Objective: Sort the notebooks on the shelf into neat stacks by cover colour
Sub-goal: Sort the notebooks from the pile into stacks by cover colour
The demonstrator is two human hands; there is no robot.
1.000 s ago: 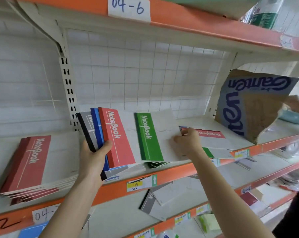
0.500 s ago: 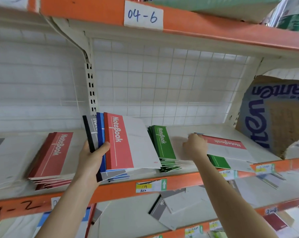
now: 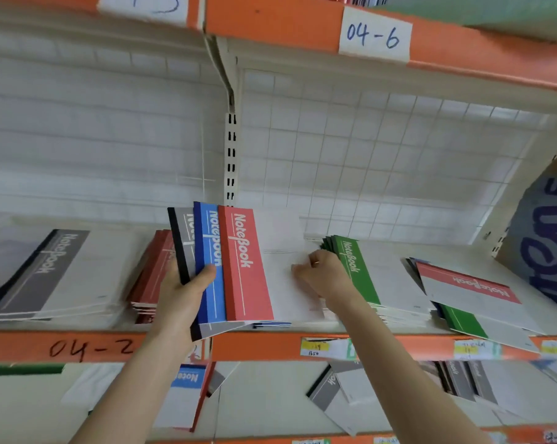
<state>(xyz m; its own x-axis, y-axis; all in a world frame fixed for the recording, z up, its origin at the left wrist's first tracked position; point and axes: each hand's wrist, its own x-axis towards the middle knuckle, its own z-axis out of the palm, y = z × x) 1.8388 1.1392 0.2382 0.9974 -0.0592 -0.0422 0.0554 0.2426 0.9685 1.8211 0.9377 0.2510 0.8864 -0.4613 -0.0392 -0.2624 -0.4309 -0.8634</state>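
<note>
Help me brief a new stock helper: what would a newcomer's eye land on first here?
First, the fan of grey, blue and red-banded paper notebooks gripped by the left hand at centre, in front of the shelf. Next, the right hand, fingers curled, just left of the stack of green-banded notebooks. Above runs the bright orange shelf rail with its handwritten white label 04-6.

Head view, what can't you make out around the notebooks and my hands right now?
All in the head view:
Red stack: mostly hidden behind the fanned notebooks held in the left hand; count unclear.
Right hand: fingertips motion-blurred; grip unclear.
Price tags: print too small and blurred.
Cardboard box: cut off by the right edge.
</note>
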